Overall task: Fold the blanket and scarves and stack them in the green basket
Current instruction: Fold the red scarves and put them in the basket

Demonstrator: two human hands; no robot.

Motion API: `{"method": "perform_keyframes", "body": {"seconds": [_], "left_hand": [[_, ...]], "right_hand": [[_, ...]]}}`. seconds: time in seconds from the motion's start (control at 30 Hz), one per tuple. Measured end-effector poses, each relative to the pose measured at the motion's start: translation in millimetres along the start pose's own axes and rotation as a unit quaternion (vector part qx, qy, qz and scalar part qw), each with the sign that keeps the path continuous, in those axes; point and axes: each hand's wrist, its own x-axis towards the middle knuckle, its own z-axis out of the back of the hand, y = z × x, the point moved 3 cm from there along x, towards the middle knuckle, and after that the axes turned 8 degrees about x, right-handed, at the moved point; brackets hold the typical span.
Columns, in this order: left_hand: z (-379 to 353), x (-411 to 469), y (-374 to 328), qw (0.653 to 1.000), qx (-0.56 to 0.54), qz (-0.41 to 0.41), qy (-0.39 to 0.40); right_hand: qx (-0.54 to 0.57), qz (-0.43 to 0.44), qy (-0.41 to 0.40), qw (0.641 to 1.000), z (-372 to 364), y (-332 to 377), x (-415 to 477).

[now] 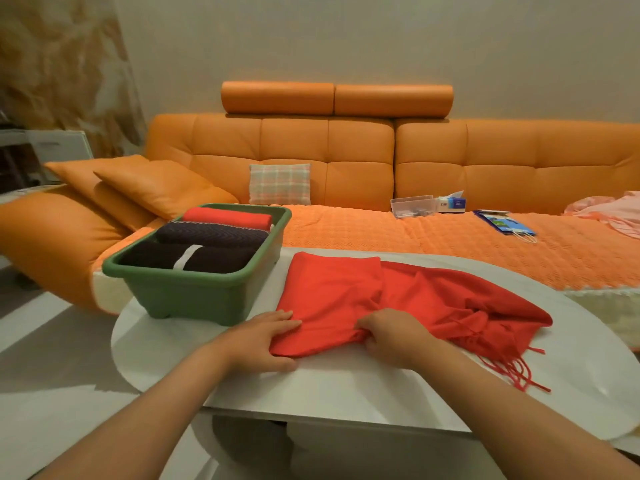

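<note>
Left grip (pixel 263 341), right grip (pixel 389 336) holding scarf (pixel 332 292) (red, fringed)

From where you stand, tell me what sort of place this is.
Most likely a home living room: a long orange leather sofa with a plaid cushion runs along the wall, a white oval table stands before it, and a blue tissue box sits on the seat.

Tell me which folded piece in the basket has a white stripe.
The black one nearest the person; the dark zigzag-knit piece and red one behind lack it.
</note>
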Motion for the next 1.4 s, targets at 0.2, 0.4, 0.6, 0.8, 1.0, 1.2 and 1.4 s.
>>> {"method": "perform_keyframes", "body": {"seconds": [0.2, 0.4, 0.6, 0.8, 1.0, 1.2, 1.4], "left_hand": [[11, -3, -1, 0.959, -0.095, -0.038, -0.266], [40, -2, -2, 0.937, -0.052, -0.042, -0.343], [47, -9, -4, 0.997, 0.058, 0.049, -0.014], [24, 26, -35, 0.994, -0.011, -0.039, -0.106], [9, 69, -59, 0.986, 0.16, 0.031, -0.027], [26, 99, -119, 0.978, 0.095, -0.074, -0.171], [13, 117, -193, 0.975, 0.022, -0.162, -0.153]], "right_hand": [[0.209, -0.087, -0.146, 0.963, 23, -10, 14], [0.215, -0.073, -0.108, 0.968, 35, -5, 11], [0.382, -0.084, 0.125, 0.912, 25, 8, 7], [0.216, -0.095, 0.025, 0.971, 12, -6, 17], [0.272, -0.098, -0.009, 0.957, 24, -22, 9], [0.199, -0.174, -0.094, 0.96, 62, -85, -31], [0.159, -0.213, 0.022, 0.964, 70, -134, -76]]}}
